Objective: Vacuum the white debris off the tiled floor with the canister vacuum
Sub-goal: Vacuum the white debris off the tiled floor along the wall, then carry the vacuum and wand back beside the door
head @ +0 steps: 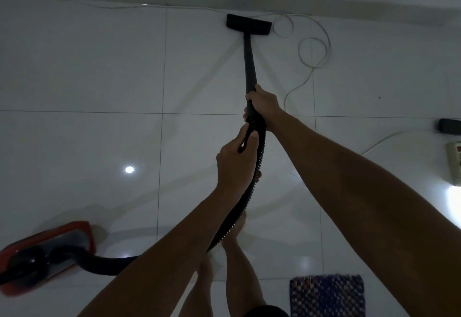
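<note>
Both my arms reach out and down, bare to the elbow. My right hand is further forward, fingers wrapped round the lower end of the wand where it meets the hose. My left hand sits just behind it, thumb laid along the top, fingers curled under the hose. One wand: a straight, smooth, dark tube running away from me to one floor head, a flat black bar lying on the tiled floor close against the wall base. One hose: black, ribbed, bending down past my legs and sweeping left to the canister vacuum, a single red body with a dark glossy top, resting on the floor at lower left. Tiles are large, white, glossy squares with thin dark grout lines; lamp glints show on them. White debris: cannot pick any out in this dim light. One thin pale cable lies in loose loops right of the floor head. One woven checkered mat by my two bare feet.
</note>
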